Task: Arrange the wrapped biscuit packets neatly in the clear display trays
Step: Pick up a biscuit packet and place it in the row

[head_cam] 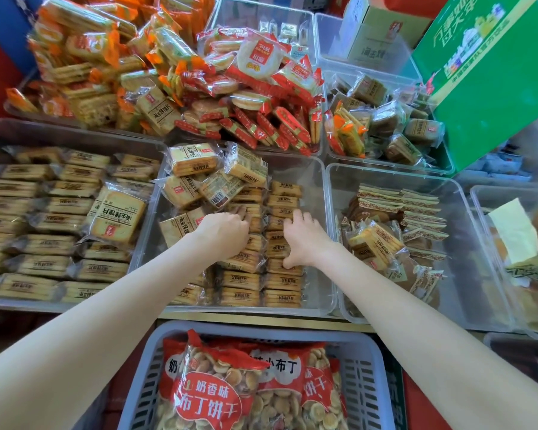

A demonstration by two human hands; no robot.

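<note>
Both hands work in the middle clear plastic display tray point(316, 181), where tan biscuit packets in clear wrap stand on edge in two neat rows point(263, 274) along its near and right part. The left hand point(222, 232) has its fingers curled down over the top of the left row, apparently gripping a packet, though the fingertips are hidden. The right hand point(303, 238) spans the right row, thumb at the near end and fingers at the far end, pressing the packets together. I judge this tray roughly half done: a loose heap of the same packets point(212, 178) lies jumbled at its far left corner and needs standing in line. The clear tray on the left point(75, 131) is almost finished, with one large flat packet point(117, 214) lying askew on top. The right clear tray point(466, 243) holds a short stack and scattered packets, mostly unsorted.
</note>
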